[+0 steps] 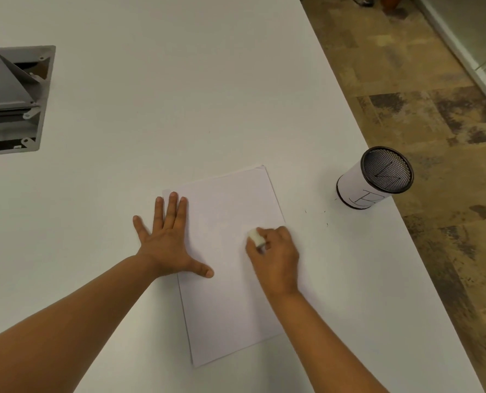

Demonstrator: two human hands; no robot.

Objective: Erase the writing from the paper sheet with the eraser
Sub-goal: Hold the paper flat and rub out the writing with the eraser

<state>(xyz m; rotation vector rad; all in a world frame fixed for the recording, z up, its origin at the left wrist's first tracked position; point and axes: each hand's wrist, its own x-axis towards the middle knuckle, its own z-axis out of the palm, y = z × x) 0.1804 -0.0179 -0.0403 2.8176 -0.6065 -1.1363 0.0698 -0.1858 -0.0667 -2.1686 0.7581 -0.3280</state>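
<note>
A white paper sheet (224, 293) lies on the white table (151, 109), slightly rotated. My left hand (168, 239) is flat and spread on the sheet's left edge, fingers partly on the table. My right hand (275, 259) is closed around a small white eraser (255, 237), whose tip rests on the paper near its right side. The hand looks blurred. No clear writing shows on the sheet; only a faint trace may lie in its upper half.
A black mesh pen cup (375, 178) wrapped in white paper stands at the right, close to the table's edge. A grey open cable hatch (12, 100) is set into the table at far left. Brown patterned floor (434, 109) lies beyond the right edge.
</note>
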